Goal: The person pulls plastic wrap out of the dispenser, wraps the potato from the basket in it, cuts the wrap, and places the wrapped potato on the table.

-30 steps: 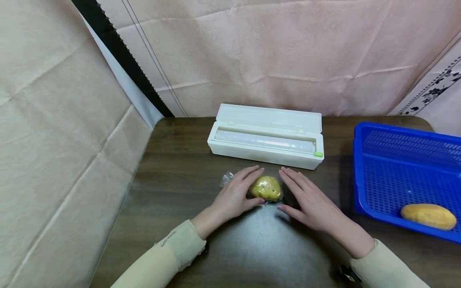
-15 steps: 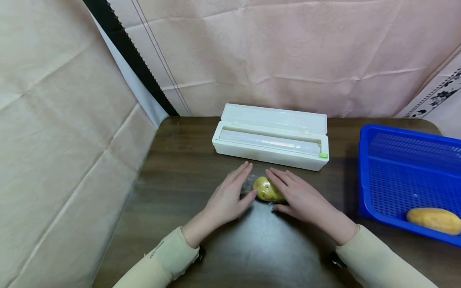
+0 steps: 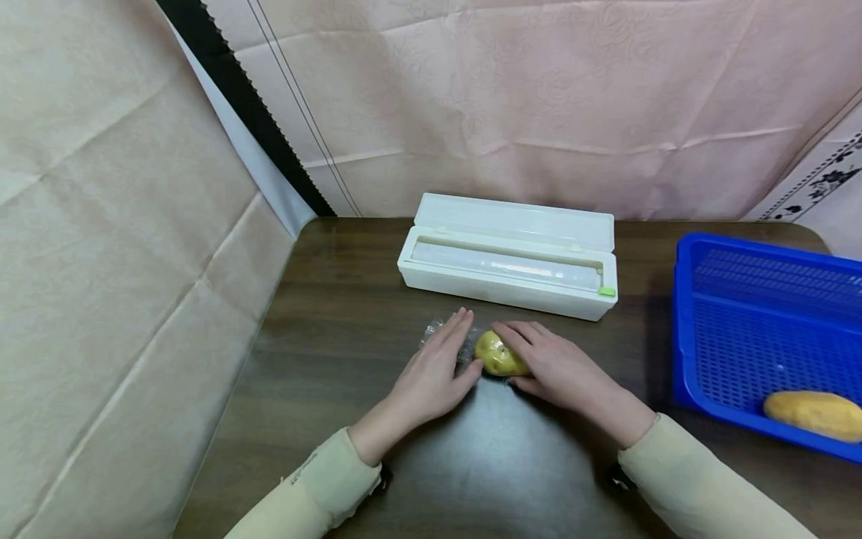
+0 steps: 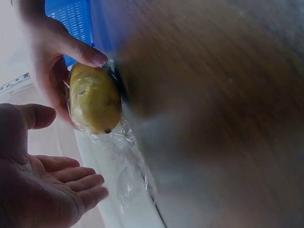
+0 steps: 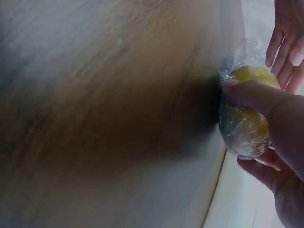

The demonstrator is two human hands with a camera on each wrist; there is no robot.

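Observation:
A yellow potato (image 3: 498,355) wrapped in clear cling film lies on the dark wooden table, in front of a white box. My right hand (image 3: 564,370) holds its right end, thumb on the near side and fingers over the far side, as the right wrist view (image 5: 249,121) confirms. To the left, my left hand (image 3: 432,376) is held with straight, spread fingers and grips nothing. A loose tail of cling film (image 4: 130,173) trails from the potato's left end, past the left fingers; in the head view part of it is hidden behind that hand.
The white cling film dispenser (image 3: 505,296) stands behind the hands, lid raised, with a film roll (image 3: 505,266) inside and a green slider (image 3: 607,292) at its right end. On the right, a blue plastic basket (image 3: 684,352) holds a yellow oblong potato (image 3: 815,415). Pale cloth hangs behind.
The right hand has moved left and taken hold of the potato. The left hand has drawn back left from it, uncovering some film between. The head view has shifted slightly.

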